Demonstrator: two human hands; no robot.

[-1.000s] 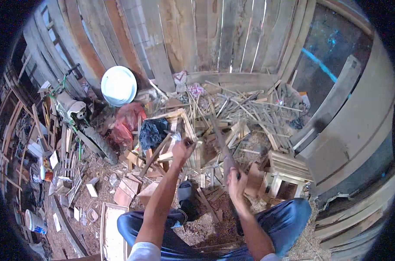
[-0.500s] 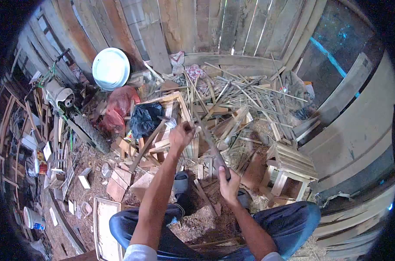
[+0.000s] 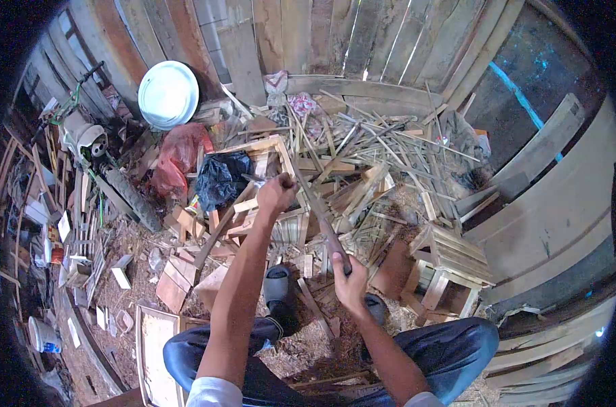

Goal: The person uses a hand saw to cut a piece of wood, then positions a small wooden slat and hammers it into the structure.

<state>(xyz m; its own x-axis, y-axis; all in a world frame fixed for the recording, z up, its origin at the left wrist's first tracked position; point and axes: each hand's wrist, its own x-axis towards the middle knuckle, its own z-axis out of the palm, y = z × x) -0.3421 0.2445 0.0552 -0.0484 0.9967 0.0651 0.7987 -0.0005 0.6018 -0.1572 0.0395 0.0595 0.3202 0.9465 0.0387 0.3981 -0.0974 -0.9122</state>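
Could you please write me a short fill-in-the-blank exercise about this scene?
1. The near end of the long tool is in the ____ hand.
2. The plastic bag left of the black bag is coloured ____.
3. The white basin near the plank wall is ____ in shape.

Missing words: right; red; round.

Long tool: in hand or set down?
In hand: the right hand grips the near end of the long tool, which slants away toward the left hand.
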